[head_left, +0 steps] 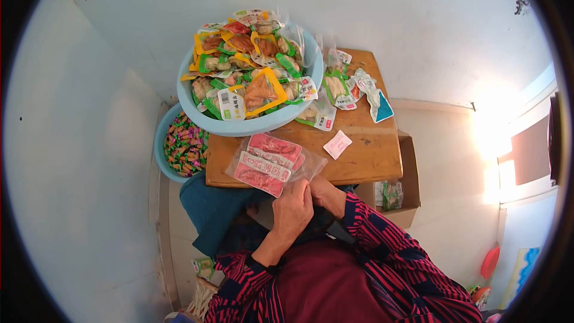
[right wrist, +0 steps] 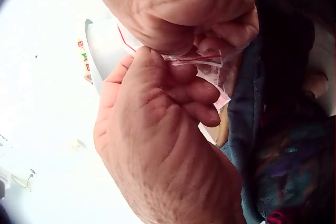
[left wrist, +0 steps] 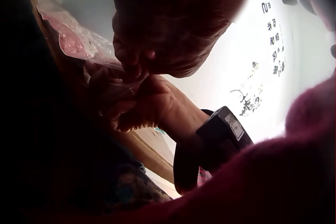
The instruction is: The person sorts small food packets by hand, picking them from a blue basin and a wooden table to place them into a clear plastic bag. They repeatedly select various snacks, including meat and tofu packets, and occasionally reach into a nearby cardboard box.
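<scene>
A clear zip bag (head_left: pixel 313 166) lies over the table's front edge with several flat red-and-white packets (head_left: pixel 263 170) inside. My left hand (head_left: pixel 292 208) pinches the bag's near edge, its fingers curled in. Close beside it, my right hand (head_left: pixel 327 195) pinches the same edge. The right wrist view shows a red zip strip (right wrist: pixel 202 57) running between the two hands, with the right thumb pressed on the edge. In the left wrist view the packets' pink end (left wrist: pixel 73 40) shows beyond the fingers.
A blue basin (head_left: pixel 190 104) heaped with packaged snacks stands at the table's back left. Loose packs (head_left: pixel 336 88) and a small pink packet (head_left: pixel 337 145) lie on the wooden table (head_left: pixel 365 155). A second basin (head_left: pixel 160 149) of small wrapped pieces is lower left; a cardboard box (head_left: pixel 409 173) stands right.
</scene>
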The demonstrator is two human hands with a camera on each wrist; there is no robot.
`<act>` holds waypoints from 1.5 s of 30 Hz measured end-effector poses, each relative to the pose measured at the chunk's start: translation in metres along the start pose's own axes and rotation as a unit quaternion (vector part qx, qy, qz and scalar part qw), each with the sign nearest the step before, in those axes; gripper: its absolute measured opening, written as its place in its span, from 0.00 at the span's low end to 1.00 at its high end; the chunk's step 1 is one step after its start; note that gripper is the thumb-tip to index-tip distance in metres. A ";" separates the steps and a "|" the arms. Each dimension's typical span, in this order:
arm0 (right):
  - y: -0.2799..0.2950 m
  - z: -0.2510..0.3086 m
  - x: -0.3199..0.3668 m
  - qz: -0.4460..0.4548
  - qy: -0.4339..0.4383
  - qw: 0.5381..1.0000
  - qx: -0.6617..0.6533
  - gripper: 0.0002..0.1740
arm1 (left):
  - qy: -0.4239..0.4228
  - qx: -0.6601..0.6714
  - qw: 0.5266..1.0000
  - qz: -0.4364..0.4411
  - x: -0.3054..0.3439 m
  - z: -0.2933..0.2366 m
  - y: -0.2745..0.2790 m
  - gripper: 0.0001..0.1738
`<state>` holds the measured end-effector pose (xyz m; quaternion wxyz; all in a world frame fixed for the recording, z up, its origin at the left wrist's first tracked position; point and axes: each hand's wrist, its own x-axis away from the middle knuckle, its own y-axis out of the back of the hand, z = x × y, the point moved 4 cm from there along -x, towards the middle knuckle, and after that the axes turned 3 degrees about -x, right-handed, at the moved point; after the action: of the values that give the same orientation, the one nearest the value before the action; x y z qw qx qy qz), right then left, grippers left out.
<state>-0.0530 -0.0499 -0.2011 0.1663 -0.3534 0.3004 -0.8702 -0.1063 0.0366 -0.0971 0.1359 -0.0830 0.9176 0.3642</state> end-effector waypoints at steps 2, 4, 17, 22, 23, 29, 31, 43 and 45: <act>0.002 -0.001 -0.004 0.032 0.010 0.999 -0.005 0.10 | -0.003 0.006 1.000 -0.003 0.000 0.000 0.001 0.06; 0.000 0.003 -0.004 0.034 0.033 0.998 0.028 0.09 | -0.007 0.012 1.000 -0.005 -0.001 0.000 0.002 0.06; 0.009 0.063 0.043 -0.086 -0.019 0.961 0.264 0.05 | 0.011 0.030 0.999 -0.011 -0.004 0.003 0.005 0.06; 0.001 0.105 0.063 -0.120 0.051 0.944 0.303 0.11 | 0.000 0.033 0.999 -0.011 -0.009 0.000 0.010 0.06; 0.002 0.105 0.063 -0.119 0.053 0.945 0.301 0.11 | 0.028 0.046 0.998 0.015 -0.010 0.001 0.012 0.06; 0.021 0.090 0.067 -0.114 0.031 0.944 0.307 0.13 | 0.012 0.049 0.999 0.011 -0.048 0.003 0.052 0.08; 0.025 0.084 0.069 -0.112 0.030 0.948 0.296 0.13 | -0.023 0.033 0.999 -0.034 -0.082 0.008 0.075 0.09; 0.042 0.095 0.106 -0.168 0.061 0.956 0.233 0.14 | -0.162 -0.238 0.944 -0.162 -0.309 0.022 0.131 0.20; 0.049 0.096 0.112 -0.173 0.062 0.956 0.230 0.14 | -0.185 -0.264 0.929 -0.181 -0.328 0.031 0.123 0.19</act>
<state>-0.0586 -0.1825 -0.1199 0.0707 -0.2974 0.0364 -0.9514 0.1802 0.1642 0.0620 0.3405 -0.2119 0.7161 0.5713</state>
